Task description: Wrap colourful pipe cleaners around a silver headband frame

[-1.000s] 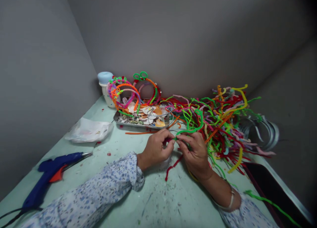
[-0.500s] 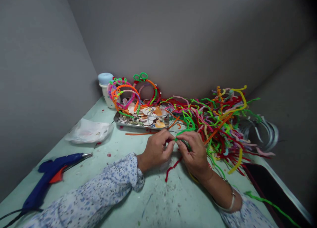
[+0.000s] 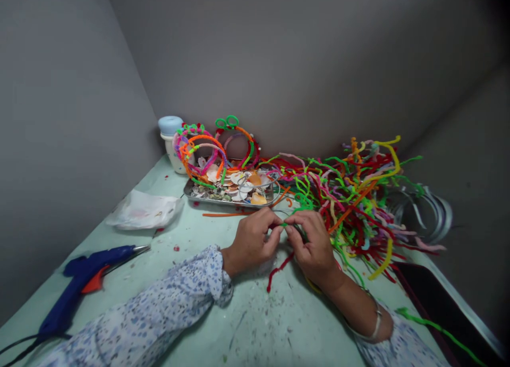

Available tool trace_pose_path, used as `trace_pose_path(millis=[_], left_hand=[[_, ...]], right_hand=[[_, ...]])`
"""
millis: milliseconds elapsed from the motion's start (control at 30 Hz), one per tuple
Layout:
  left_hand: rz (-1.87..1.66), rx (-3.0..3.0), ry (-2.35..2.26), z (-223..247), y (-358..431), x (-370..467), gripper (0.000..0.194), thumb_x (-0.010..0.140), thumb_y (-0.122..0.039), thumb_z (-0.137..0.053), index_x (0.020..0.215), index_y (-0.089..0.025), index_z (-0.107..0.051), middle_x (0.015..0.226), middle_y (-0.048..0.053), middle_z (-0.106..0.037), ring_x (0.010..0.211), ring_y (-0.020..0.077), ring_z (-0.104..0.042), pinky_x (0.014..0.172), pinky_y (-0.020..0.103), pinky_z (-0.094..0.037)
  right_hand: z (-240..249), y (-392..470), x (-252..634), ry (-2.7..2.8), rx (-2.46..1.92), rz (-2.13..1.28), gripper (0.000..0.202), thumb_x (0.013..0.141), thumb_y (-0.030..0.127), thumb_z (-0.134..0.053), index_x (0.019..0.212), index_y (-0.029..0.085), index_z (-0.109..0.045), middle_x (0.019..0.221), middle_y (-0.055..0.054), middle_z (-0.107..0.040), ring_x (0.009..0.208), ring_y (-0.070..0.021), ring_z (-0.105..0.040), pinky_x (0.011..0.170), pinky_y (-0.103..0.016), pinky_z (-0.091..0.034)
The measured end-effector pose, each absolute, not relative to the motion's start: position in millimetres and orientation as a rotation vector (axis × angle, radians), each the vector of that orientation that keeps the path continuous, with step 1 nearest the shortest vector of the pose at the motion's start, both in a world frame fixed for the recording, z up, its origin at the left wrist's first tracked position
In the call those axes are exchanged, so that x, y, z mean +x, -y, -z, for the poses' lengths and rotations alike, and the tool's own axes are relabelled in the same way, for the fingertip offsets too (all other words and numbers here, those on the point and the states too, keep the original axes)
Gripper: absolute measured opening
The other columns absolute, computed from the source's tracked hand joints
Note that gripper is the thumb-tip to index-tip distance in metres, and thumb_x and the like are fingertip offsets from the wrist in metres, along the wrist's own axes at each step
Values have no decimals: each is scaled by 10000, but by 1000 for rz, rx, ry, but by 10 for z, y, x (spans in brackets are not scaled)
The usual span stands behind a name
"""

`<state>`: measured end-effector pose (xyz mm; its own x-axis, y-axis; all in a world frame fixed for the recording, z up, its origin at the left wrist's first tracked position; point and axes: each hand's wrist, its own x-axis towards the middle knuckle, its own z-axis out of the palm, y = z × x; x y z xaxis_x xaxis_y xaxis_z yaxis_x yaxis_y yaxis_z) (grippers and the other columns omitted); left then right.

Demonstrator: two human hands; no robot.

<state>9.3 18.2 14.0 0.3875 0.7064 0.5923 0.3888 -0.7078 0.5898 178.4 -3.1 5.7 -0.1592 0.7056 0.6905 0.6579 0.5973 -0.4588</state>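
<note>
A green pipe cleaner [image 3: 283,224] is pinched at the fingertips of both hands over the middle of the table. My left hand [image 3: 254,238] closes thumb and forefinger on it from the left. From the right, my right hand [image 3: 313,245] grips it the same way, with most of the strand hidden by the fingers. Curly green pipe cleaner [image 3: 305,201] shows just beyond the right fingers. Below the hands, a dark red pipe cleaner [image 3: 274,274] lies on the table, partly covered by my right hand.
A metal tray [image 3: 217,201] of shells stands behind, with pipe-cleaner-wrapped headbands [image 3: 203,138] propped on it. Tangled pipe cleaners [image 3: 358,197] fill the back right beside bare metal bands [image 3: 438,213]. At left lie a blue glue gun [image 3: 75,287] and a white plastic bag [image 3: 145,211].
The green strand that arched over my right fingers has dropped from sight there. Both hands keep their pinch in nearly the same place.
</note>
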Motion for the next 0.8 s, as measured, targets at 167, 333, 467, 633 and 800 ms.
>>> trace_pose_path(millis=[167,333,467,633,800], left_hand=[[-1237,2316,-969,-127,-185,91,77,864,-156,-523,863,-172,-598,772,34,-594,710,158,-546,628,269,-408],[-1243,2300,-967,-124,-186,102,75,856,-154,-537,871,-167,-609,772,36,-598,697,153,-545,612,264,-405],[-1255,2288,-979,-115,-190,106,59,857,-163,-547,862,-164,-605,777,40,-605,694,153,-546,611,264,-409],[-1257,2312,-959,-102,-192,102,49,844,-153,-551,861,-161,-597,782,42,-608,713,159,-552,628,271,-415],[-1252,2291,-969,-123,-190,102,54,840,-144,-548,857,-166,-594,774,37,-602,705,156,-548,619,268,-413]], right_hand=[[-52,27,1777,1849,-1107,-78,118,912,185,-516,983,238,-594,942,-59,-599,942,-245,-553,831,-423,-437],[-36,13,1779,1854,-1122,-91,107,918,196,-502,968,234,-590,928,-59,-597,927,-244,-546,816,-422,-433],[-13,3,1790,1869,-1121,-92,105,925,189,-494,972,232,-577,937,-61,-588,932,-243,-535,818,-423,-430],[-16,2,1787,1890,-1119,-113,98,936,181,-470,957,226,-555,925,-61,-574,917,-241,-522,810,-427,-425],[-19,10,1797,1880,-1109,-123,95,936,183,-488,978,227,-561,947,-59,-575,944,-239,-524,829,-429,-425]])
